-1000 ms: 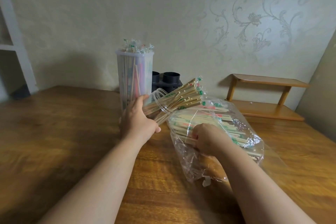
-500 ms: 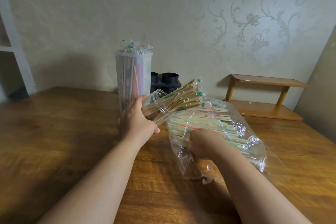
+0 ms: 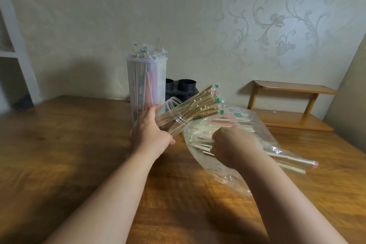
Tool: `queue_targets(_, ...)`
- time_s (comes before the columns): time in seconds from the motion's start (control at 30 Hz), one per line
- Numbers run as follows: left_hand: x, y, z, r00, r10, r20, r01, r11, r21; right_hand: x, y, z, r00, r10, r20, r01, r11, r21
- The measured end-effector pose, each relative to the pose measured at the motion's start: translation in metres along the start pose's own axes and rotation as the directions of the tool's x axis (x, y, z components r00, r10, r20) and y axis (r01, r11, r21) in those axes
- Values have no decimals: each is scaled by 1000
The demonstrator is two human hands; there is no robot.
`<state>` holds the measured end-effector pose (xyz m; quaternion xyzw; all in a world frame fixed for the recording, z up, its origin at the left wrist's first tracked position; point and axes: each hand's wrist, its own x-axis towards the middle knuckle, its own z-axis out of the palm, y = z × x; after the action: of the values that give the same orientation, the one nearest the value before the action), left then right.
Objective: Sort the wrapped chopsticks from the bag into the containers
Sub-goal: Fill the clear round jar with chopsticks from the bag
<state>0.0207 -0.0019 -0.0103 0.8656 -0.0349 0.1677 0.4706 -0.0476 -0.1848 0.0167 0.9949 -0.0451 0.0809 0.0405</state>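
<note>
Two hands working: left hand (image 3: 150,132) fingers curl round a tilted clear jar (image 3: 174,114) stuffed with green-tipped wrapped chopsticks (image 3: 206,103). Right hand (image 3: 235,148) fingers curl on more chopsticks in the clear bag (image 3: 263,134) lying on the wooden table (image 3: 69,144). Tall container (image 3: 145,85) stands behind, full. Black holder (image 3: 184,89) and wooden shelf (image 3: 287,105) sit by the patterned wall (image 3: 198,16).

Dim, soft light; faint glare on the bag (image 3: 277,149), wide-angle bending at edges.

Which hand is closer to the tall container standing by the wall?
Left. The left hand, holding a tilted clear jar of chopsticks, is just in front of the tall container; the right hand grips the plastic bag farther to its right.
</note>
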Motion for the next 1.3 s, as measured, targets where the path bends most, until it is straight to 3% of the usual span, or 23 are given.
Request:
queue_targets(0.1, 0, 0, 0, 1000, -1, 1, 1, 1000, 2, -2, -1, -4, 999, 6, -41, -6, 1000, -5)
queue_targets(0.23, 1, 0, -1, 1000, -4, 0, 4, 1000, 12, -6, -1, -14, 999, 45, 24, -46, 997, 63)
queue_targets(0.43, 1, 1, -1, 1000, -20, -5, 20, 1000, -9, -21, -6, -35, 961, 25, -276, -34, 999, -26)
queue_targets(0.73, 0, 1, 0, 999, -46, 11, 47, 997, -57, -24, -3, -38, 759, -119, -640, 115, 992, -48)
queue_targets(0.87, -1, 2, -2, 1000, -7, 3, 7, 1000, -13, -22, 1, -36, 581, -20, -814, 158, 984, 88)
queue_targets(0.97, -1, 4, -3, 1000, -4, 3, 4, 1000, 0, -19, 0, -34, 476, 7, -879, 150, 985, 89)
queue_targets(1.2, -3, 7, -4, 999, -33, 16, 33, 999, 8, -4, 7, -19, 364, -54, -930, 302, 951, 63)
queue_targets(1.3, -2, 8, -3, 999, -39, 18, 39, 999, 23, -1, 11, -14, 386, -31, -922, 277, 957, 84)
